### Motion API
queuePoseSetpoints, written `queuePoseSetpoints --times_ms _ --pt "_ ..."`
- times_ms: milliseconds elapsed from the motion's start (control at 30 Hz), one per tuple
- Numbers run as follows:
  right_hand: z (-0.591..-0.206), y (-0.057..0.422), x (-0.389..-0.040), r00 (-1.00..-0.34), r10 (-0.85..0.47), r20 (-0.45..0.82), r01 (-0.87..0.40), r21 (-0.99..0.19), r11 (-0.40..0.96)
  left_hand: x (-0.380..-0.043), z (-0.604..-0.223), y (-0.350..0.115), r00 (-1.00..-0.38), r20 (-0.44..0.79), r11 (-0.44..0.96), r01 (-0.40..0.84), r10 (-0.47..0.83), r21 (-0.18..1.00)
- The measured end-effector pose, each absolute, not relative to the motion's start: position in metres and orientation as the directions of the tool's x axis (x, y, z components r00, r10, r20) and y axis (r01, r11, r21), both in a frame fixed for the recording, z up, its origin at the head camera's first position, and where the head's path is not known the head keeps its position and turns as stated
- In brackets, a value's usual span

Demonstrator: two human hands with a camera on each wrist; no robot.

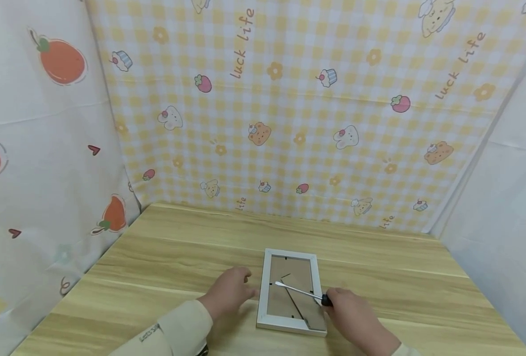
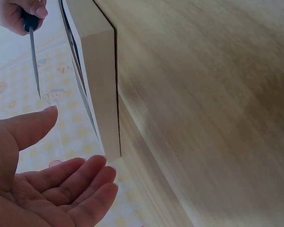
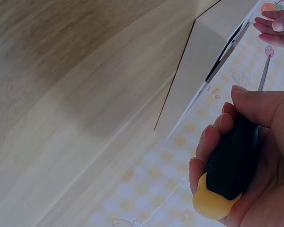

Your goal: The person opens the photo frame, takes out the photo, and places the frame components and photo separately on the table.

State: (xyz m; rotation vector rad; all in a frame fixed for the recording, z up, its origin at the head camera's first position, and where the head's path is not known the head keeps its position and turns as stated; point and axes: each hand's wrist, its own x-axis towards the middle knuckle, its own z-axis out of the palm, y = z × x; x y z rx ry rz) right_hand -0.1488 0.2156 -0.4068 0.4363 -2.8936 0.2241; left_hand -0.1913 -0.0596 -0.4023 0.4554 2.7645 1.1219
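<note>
A white picture frame lies face down on the wooden table, its brown backing board showing. Small black tabs stand along the inner edges, and a stand leg lies against the board. My right hand grips a flat-head screwdriver by its black handle with a yellow end. The metal shaft points left across the board, and in the left wrist view it is above the frame's back. Beside the frame's left edge is my left hand, palm up with fingers relaxed and holding nothing.
The wood-grain table reaches back to a yellow checked cloth hanging behind it. White cloth with orange fruit prints hangs at the left, and a plain white cloth at the right.
</note>
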Motion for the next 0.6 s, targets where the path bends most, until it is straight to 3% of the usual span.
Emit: queuePoseSetpoints --times_ms 600 --pt "-0.406 0.223 -0.149 -0.925 -0.276 0.261 -0.312 -0.106 0.944 -0.201 -0.408 -0.046 -0.938 -0.027 0.658 0.223 0.347 0.719"
